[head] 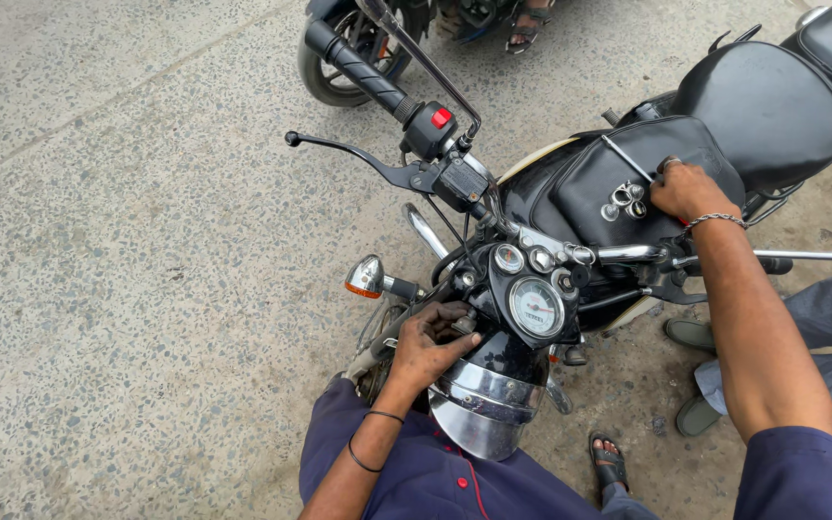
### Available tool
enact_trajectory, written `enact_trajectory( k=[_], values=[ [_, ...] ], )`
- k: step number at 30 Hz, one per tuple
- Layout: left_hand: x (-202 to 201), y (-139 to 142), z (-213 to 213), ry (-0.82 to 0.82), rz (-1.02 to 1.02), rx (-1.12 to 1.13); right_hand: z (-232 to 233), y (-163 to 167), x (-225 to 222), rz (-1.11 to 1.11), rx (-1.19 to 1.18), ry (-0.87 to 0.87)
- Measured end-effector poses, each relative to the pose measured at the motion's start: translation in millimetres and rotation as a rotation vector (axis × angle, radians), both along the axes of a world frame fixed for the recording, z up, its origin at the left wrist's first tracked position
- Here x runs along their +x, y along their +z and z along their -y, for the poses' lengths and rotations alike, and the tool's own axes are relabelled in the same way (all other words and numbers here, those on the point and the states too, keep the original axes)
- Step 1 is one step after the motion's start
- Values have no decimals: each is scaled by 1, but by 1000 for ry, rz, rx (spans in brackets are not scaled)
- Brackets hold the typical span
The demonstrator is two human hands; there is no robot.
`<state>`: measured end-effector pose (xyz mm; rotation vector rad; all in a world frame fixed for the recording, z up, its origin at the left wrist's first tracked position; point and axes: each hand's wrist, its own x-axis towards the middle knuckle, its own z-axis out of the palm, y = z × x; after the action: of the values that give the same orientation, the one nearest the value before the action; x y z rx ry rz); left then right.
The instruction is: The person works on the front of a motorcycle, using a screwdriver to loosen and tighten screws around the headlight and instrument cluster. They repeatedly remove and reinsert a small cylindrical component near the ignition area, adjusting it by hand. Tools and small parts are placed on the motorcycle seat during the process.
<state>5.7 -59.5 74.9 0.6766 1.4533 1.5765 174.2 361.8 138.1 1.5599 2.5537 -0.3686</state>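
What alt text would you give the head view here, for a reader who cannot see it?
A person leans over the front of a black motorcycle on speckled concrete, left hand gripping beside the headlight, right hand on the tank bag near small metal sockets. Another person's legs stand at right.

Motorcycle standing on the concrete ground (98, 241), front end facing the wearer. Headlamp (483, 404) sitting lowest and nearest, speedometer (536, 308) just behind it. Left hand (430, 342) resting left of the headlamp, beside the turn indicator (368, 277). Brake lever (358, 154) and handlebar grip (353, 63) reaching out to the upper left. Tank bag (580, 183) lying on the tank behind the gauges; right hand (690, 190) sitting on it, next to what are probably sockets (625, 200). Seat (767, 111) lying behind the bag. Another person's feet (690, 337) standing right of the bike.
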Motion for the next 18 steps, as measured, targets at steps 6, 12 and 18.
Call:
enact_trajectory(
  k=[6,12,18],
  values=[
    [-7,-14,0,3,196,23,24,32,13,-549,490,34],
    [-22,-26,5,-163,113,114,192,64,28,-1008,308,128],
    [-40,-50,1,-285,341,151,358,32,-23,-880,-75,129]
  ],
)
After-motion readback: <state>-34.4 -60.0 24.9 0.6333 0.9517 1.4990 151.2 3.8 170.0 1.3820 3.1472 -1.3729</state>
